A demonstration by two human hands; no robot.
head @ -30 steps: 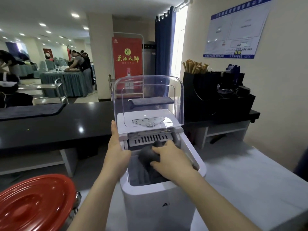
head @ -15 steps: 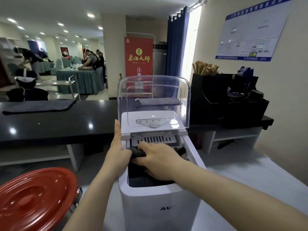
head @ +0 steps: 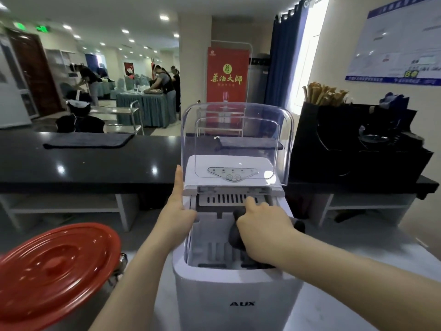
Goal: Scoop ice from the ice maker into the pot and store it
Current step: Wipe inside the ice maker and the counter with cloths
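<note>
The right hand (head: pixel 260 232) grips a dark matte scoop (head: pixel 235 236) inside the open ice maker (head: pixel 236 290) at centre frame. The scoop lies across the bin, handle end poking right, bowl tipped down-left. The left hand (head: pixel 177 211), fingers straight, presses the maker's left side. A red-lidded pot (head: pixel 55 271) sits lower left.

I am facing a long black counter (head: pixel 95 168) with a grey cloth (head: pixel 88 141) lying on it; recessed ceiling lights (head: pixel 164 17) are shining, daylight is coming past a blue curtain (head: pixel 284 56), and a red banner (head: pixel 226 75) is standing behind.
</note>
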